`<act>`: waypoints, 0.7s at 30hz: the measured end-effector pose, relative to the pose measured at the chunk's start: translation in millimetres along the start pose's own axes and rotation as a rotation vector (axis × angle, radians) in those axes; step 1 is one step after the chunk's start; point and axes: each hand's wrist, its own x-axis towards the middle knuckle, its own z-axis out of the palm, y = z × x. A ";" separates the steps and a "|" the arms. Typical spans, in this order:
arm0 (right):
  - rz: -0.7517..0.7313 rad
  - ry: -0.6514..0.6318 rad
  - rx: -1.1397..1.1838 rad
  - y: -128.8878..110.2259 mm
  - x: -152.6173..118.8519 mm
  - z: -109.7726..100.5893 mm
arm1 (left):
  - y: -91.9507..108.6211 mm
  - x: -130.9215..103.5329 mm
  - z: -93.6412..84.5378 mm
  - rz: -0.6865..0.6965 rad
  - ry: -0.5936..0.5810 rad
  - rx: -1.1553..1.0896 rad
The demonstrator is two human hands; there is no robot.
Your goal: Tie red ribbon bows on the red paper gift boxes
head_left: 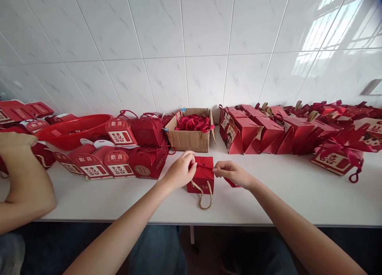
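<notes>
Directly before me on the white table stands a small red gift box [200, 186] with a gold rope handle [205, 207] hanging down its front. A dark red ribbon [202, 166] crosses its top. My left hand [182, 169] is at the box's upper left, fingers pinched on the ribbon. At the upper right, my right hand [232, 172] pinches the ribbon's other side between thumb and finger. A loose red ribbon tail [231, 183] lies below my right hand.
Behind is a cardboard box [188, 141] full of red ribbons. Red gift boxes [119, 159] and a red basin [76, 127] stand left; rows of red boxes [270, 133] stand right, near a bowed box [334, 159]. Another person's arm [25, 183] rests at far left.
</notes>
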 end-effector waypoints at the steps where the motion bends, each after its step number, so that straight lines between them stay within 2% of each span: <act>1: 0.001 -0.003 0.007 2.5 -0.1 -0.3 | 0.5 0.0 0.5 -0.003 0.003 -0.001; 6: 0.016 0.002 0.058 11.3 -1.7 -1.4 | 3.9 -0.2 1.5 -0.025 0.021 -0.016; 13: 0.055 -0.067 0.156 14.1 0.2 -6.0 | 8.0 -4.0 7.7 -0.042 0.053 -0.033; 21: 0.089 -0.133 0.174 -0.7 1.5 -21.0 | 17.9 -3.8 19.7 -0.104 0.107 0.012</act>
